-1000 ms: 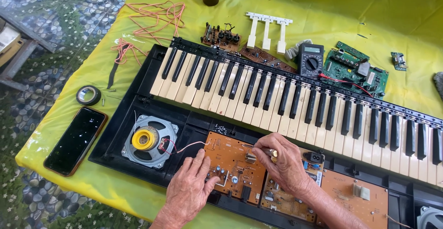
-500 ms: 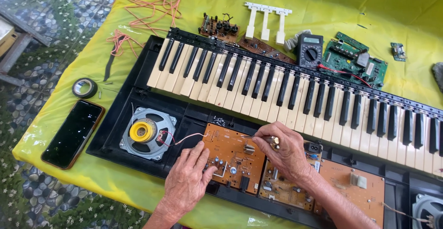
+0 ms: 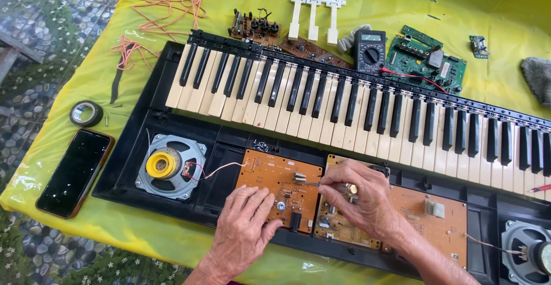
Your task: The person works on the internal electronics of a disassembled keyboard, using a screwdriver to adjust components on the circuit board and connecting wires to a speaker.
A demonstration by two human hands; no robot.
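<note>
Right hand (image 3: 359,196) is closed around a thin metal tool (image 3: 310,183), tip pointing left onto the orange circuit board (image 3: 270,176), near a small silver component at the board's top edge. Can't tell whether it's a screwdriver or a probe. Left hand (image 3: 244,227) grips nothing: palm down, fingers spread flat on the same board's lower half, just left of and below the right hand.

The board sits in the opened black keyboard case (image 3: 132,159), on the near side of the keys (image 3: 344,104), which lie beyond both hands. Speaker with yellow centre (image 3: 169,165) is left of the left hand, its red and white wires running to the board edge. Second brown board (image 3: 425,222) is under and right of the right wrist.

To do it well, in my view:
- keep the left palm pressing so the board doesn't rock
- hold the tool tip square on its target, light force, no slipping onto neighbouring parts
- stay clear of the speaker wires

Multimeter (image 3: 368,49) and green board (image 3: 425,58) lie on the yellow tabletop (image 3: 172,21) far past the keys; phone (image 3: 74,172) and tape roll (image 3: 86,113) well left.
</note>
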